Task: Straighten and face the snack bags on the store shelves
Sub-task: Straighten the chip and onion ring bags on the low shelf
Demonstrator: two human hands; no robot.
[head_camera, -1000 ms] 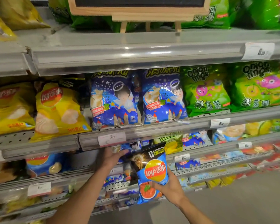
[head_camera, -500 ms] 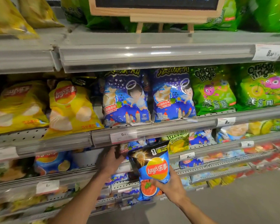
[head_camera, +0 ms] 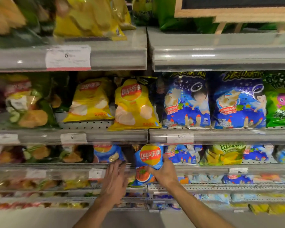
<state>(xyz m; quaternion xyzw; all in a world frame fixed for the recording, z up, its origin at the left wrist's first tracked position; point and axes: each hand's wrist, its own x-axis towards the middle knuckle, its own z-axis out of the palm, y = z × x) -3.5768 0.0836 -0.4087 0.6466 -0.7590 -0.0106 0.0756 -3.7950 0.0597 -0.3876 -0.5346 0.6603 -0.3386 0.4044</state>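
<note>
- Right hand [head_camera: 164, 174] grips a blue chip bag [head_camera: 149, 163] low centre of frame, fingers wrapped round its right edge; logo faces out, bag upright, held in front of the third shelf down [head_camera: 204, 168], not yet seated.
- Left hand [head_camera: 115, 180] just left of it, fingers straight and released, tips touching the shelf lip under a second blue bag [head_camera: 107, 153]. Holds nothing.
- Gap between that second blue bag and the held one looks like the slot being filled.
- Looks done: the two dark-blue star bags [head_camera: 186, 102] at centre right stand upright, fronts out, side by side.
- Looks left: the yellow chip bag [head_camera: 133, 106] at centre leans and hangs over the shelf lip; its yellow neighbour [head_camera: 90, 101] sits further back, tilted. The mixed bags [head_camera: 26, 102] at centre left are jumbled, though blur hides detail.
- Top shelf, upper left: the yellow bags [head_camera: 92, 17] lie flat and askew.
- Lower shelves are too blurred to judge.
- Estimate: early to mid; one bag in hand, several rows untouched.
</note>
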